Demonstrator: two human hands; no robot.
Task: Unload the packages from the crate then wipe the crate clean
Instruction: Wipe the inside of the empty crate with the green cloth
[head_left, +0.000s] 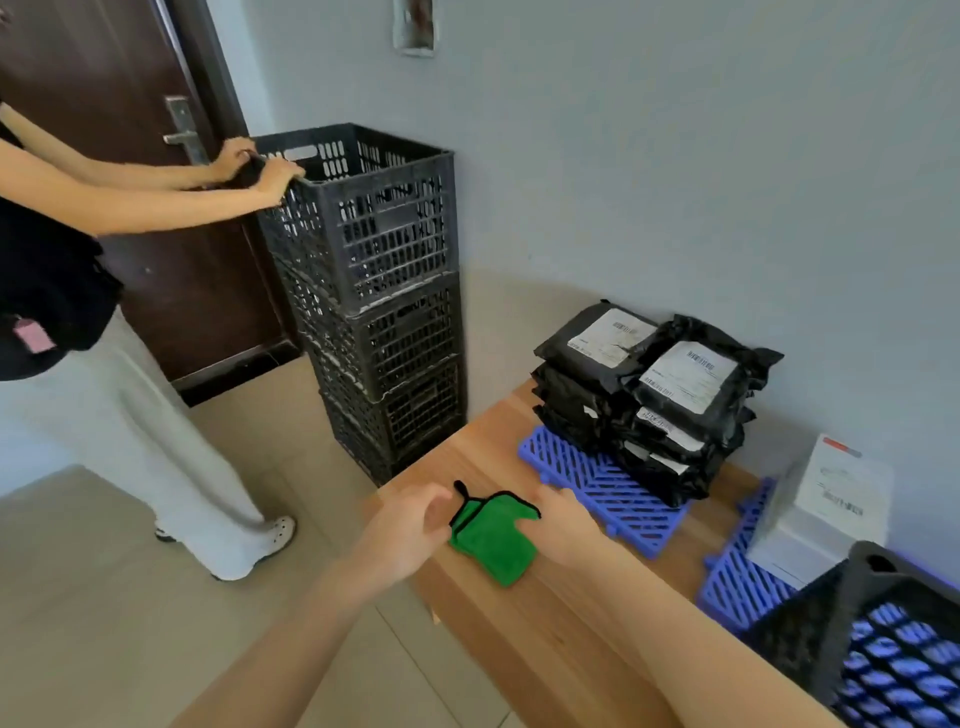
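On the wooden table (545, 639) were laid a green cloth (493, 540), a blue slatted mat (597, 488) and a second blue mat (737, 587).

A single wide-angle view, worn on the head, looks forward and down along both forearms. The left hand (408, 527) and right hand (566, 522) sit close to the lens, near mid-frame, over the bench (545, 639). Beyond the hands stands the wall (675, 182); left of them are the floor (130, 623) and a door (104, 104).
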